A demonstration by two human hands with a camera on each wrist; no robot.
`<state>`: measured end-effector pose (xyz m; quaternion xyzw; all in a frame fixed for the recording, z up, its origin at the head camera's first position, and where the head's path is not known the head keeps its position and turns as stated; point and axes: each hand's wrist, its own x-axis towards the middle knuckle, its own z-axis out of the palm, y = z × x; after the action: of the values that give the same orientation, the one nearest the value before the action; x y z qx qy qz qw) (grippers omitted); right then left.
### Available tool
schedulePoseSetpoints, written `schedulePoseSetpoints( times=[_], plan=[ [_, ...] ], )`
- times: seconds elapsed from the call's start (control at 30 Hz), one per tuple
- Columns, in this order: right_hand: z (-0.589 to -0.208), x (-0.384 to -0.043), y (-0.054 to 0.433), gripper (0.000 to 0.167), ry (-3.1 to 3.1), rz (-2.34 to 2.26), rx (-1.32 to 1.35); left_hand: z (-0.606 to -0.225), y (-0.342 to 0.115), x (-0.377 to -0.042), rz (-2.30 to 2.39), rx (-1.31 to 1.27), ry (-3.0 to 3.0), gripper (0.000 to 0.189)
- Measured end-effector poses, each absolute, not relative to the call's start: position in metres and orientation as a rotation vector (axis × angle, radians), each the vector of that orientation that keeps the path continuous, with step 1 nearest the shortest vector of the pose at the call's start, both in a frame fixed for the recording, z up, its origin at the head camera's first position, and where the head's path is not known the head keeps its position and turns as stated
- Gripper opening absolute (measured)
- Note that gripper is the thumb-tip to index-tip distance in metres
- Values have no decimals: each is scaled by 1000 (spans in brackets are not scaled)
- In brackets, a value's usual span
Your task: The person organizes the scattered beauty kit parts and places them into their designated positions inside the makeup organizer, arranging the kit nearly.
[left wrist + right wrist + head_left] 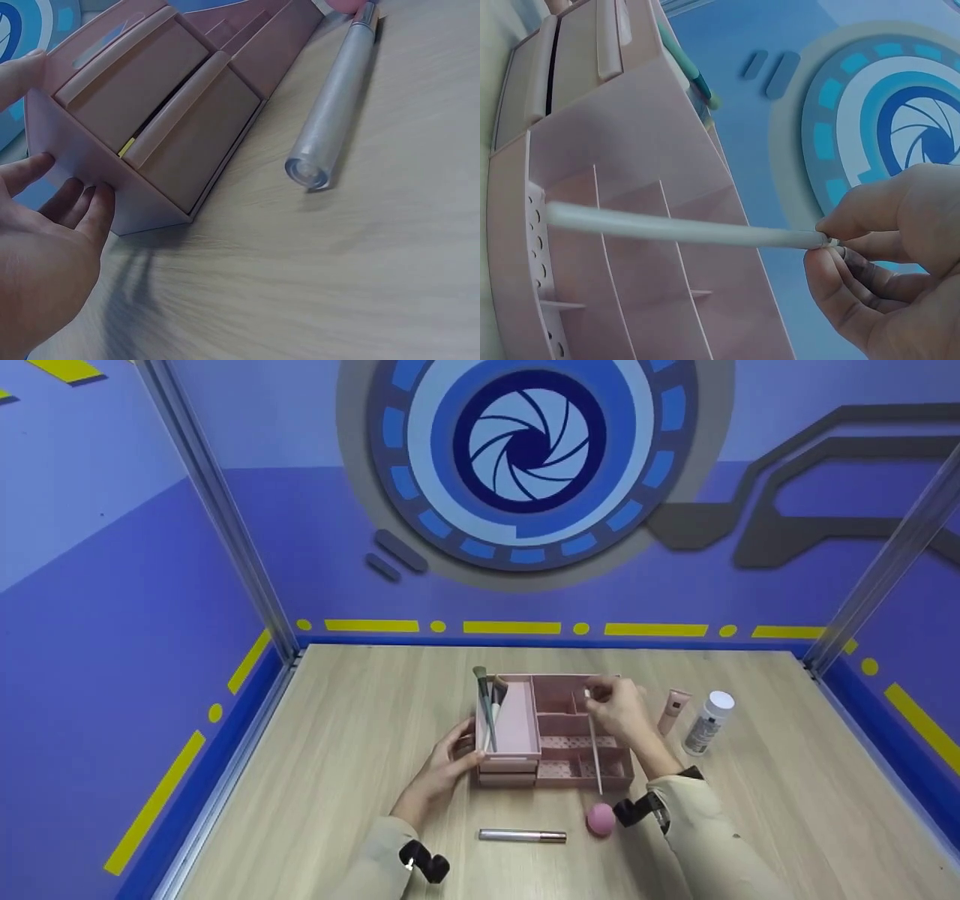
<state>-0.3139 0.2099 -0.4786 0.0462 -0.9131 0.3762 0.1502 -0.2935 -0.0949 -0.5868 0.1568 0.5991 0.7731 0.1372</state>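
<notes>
A pink makeup organizer (pixel 517 724) stands on the table, with small drawers at its front left and open compartments on the right. Against its left side rest the fingers of my left hand (pixel 437 775), spread along the wall in the left wrist view. Above the right compartments, my right hand (pixel 621 712) pinches one end of a slim white stick (pixel 690 227), whose exact kind I cannot tell. The stick's far end points toward me, past the organizer's front edge in the head view. Makeup brushes (pixel 489 712) lean in the top left tray.
A silvery cosmetic tube (pixel 517 835) lies before the organizer, with a pink makeup sponge (pixel 600 819) to its right. Beyond my right forearm stand a small pink squeeze tube (pixel 674 711) and a white-capped bottle (pixel 707 725). Blue-purple panels wall in the wooden table (pixel 360 705).
</notes>
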Motion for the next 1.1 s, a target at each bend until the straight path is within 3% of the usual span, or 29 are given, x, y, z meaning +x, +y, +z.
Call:
schedulePoseSetpoints(
  times=[1.1],
  plan=[
    [-453,-338,159,29,-2654,1134,176,-585,-96,-292,2260,448,1684,76]
  ],
)
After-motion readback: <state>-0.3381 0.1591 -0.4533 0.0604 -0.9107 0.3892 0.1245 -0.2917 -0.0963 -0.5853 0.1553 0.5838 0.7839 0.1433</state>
